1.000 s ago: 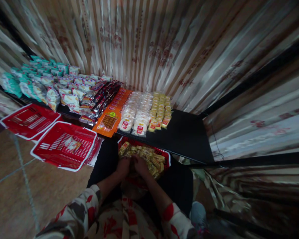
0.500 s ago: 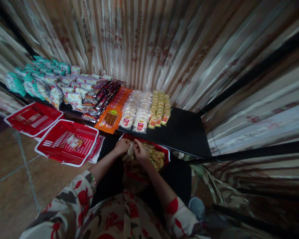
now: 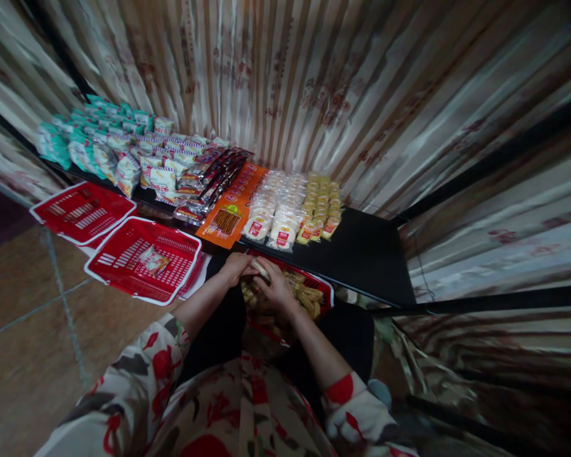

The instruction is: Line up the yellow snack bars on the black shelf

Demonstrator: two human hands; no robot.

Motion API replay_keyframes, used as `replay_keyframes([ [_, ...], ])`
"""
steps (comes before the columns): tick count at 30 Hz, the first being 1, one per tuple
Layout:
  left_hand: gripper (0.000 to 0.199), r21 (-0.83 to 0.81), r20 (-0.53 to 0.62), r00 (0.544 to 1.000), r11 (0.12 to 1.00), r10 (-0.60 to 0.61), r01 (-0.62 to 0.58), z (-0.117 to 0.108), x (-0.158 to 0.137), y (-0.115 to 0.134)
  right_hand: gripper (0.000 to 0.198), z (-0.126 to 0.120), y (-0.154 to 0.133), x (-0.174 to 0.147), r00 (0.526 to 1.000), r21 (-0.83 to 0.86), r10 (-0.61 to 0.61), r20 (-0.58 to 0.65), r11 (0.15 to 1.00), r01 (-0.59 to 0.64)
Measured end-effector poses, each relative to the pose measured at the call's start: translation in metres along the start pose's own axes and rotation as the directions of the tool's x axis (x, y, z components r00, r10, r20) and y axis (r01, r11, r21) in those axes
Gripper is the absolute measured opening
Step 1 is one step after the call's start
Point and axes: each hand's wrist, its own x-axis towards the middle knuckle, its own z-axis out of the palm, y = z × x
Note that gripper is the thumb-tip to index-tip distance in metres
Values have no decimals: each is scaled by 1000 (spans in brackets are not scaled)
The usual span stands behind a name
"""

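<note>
My right hand is closed around a pale, crumpled thing, which looks like a bunched clear plastic bag. Against its other side are the curled fingers of my left hand; whether they grip it is hard to make out. Both hands are over a red basket between my knees. Many yellowish-brown wrapped snacks fill this basket, partly covered by my hands and right forearm.
On a black shelf lie rows of yellow packets, white round cakes, an orange pack, dark packets, white bags and green bags. Two red baskets stand left; the nearer holds one packet.
The clear bag hanging between my hands and over the basket is now bunched up small in them. Snacks it covered now show. My view has shifted slightly left.
</note>
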Motion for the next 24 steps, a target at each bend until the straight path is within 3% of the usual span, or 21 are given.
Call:
replay_keyframes([
  [4, 14, -88, 30, 1000, 996, -6, 8, 1, -1, 2, 31, -7, -1, 1, 995, 90, 44, -91, 995, -36],
  [8, 9, -125, 73, 997, 991, -33, 42, 4, -2, 5, 30, -14, 1, 0, 966, 242, 223, -130, 952, -187],
  [13, 5, -109, 118, 992, 992, -51, 64, 4, -3, 2, 38, -17, 7, 0, 895, 508, 437, -95, 794, -333],
  [17, 16, 8, 121, 993, 1000, 15, -16, 2, -1, -4, 44, -16, 7, 2, 828, 686, 559, -40, 618, -384],
  [21, 18, 56, 91, 992, 994, 87, -92, 0, 1, -4, 44, -13, 3, 7, 788, 808, 616, 14, 457, -372],
  [24, 16, 37, 52, 990, 990, 134, -136, 1, 3, -3, 42, -12, 0, 11, 783, 843, 621, 31, 404, -354],
])
